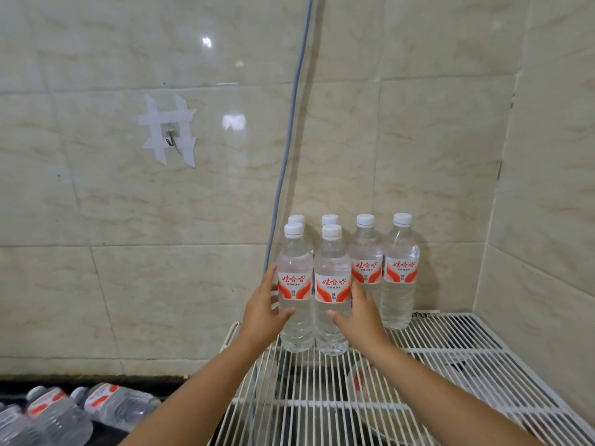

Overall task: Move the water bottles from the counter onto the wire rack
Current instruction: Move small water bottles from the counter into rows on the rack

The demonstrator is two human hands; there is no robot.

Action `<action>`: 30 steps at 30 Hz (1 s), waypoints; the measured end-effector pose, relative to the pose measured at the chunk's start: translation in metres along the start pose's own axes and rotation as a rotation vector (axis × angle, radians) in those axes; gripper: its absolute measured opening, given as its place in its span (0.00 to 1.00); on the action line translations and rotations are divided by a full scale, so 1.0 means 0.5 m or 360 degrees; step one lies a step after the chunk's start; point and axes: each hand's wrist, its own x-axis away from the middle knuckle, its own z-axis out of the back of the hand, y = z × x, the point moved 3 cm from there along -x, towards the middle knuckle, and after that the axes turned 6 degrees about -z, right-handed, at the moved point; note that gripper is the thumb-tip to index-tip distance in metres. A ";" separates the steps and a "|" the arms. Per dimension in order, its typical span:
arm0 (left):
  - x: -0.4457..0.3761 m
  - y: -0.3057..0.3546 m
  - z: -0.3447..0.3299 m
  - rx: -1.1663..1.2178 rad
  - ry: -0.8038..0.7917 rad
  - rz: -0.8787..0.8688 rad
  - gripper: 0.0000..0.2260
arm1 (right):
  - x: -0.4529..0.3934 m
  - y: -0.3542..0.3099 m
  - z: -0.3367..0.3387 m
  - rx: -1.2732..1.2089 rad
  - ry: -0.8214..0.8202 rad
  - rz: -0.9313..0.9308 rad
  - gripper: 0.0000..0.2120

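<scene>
Several clear water bottles with red-and-white labels and white caps stand upright on the white wire rack (450, 355), against the tiled wall. My left hand (262, 312) wraps the left side of the front left bottle (295, 284). My right hand (362, 312) wraps the right side of the front right bottle (332, 288). Both bottles rest on the rack wires, side by side and touching. Two bottles stand behind them, mostly hidden, and two more (399, 272) stand to the right. Several bottles (119, 403) lie on their sides on the dark counter at the lower left.
A grey cable (289, 133) runs down the wall just left of the bottles. A taped hook (170, 138) sits on the wall at the left. The side wall (547, 220) closes the corner on the right. Something dark lies under the rack.
</scene>
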 end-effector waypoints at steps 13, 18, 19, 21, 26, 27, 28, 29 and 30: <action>0.062 0.040 0.033 -0.0731 0.0136 0.0091 0.18 | 0.068 -0.099 0.060 0.1073 0.0562 0.0563 0.16; 0.143 0.008 0.142 -0.1421 0.0011 0.0321 0.18 | 0.113 -0.187 0.004 0.0963 0.0277 0.1166 0.13; 0.169 -0.007 0.173 -0.1511 0.0008 0.0395 0.18 | 0.125 -0.207 -0.022 0.0961 0.0173 0.1200 0.16; 0.228 -0.041 0.238 -0.1666 0.0013 0.0547 0.19 | 0.156 -0.243 -0.085 0.1079 -0.0098 0.1213 0.23; 0.415 -0.128 0.380 -0.1830 0.0121 0.0790 0.20 | 0.261 -0.317 -0.256 0.1060 -0.0403 0.1310 0.23; 0.451 -0.142 0.403 -0.1841 0.0125 0.0870 0.21 | 0.286 -0.331 -0.292 0.1035 -0.0482 0.1307 0.22; 0.485 -0.156 0.425 -0.1853 0.0121 0.0945 0.20 | 0.311 -0.346 -0.327 0.1019 -0.0558 0.1306 0.20; 0.516 -0.169 0.444 -0.1854 0.0112 0.1013 0.19 | 0.337 -0.361 -0.359 0.1010 -0.0617 0.1309 0.19; 0.546 -0.186 0.461 -0.1844 0.0100 0.1076 0.19 | 0.361 -0.375 -0.391 0.1010 -0.0660 0.1310 0.18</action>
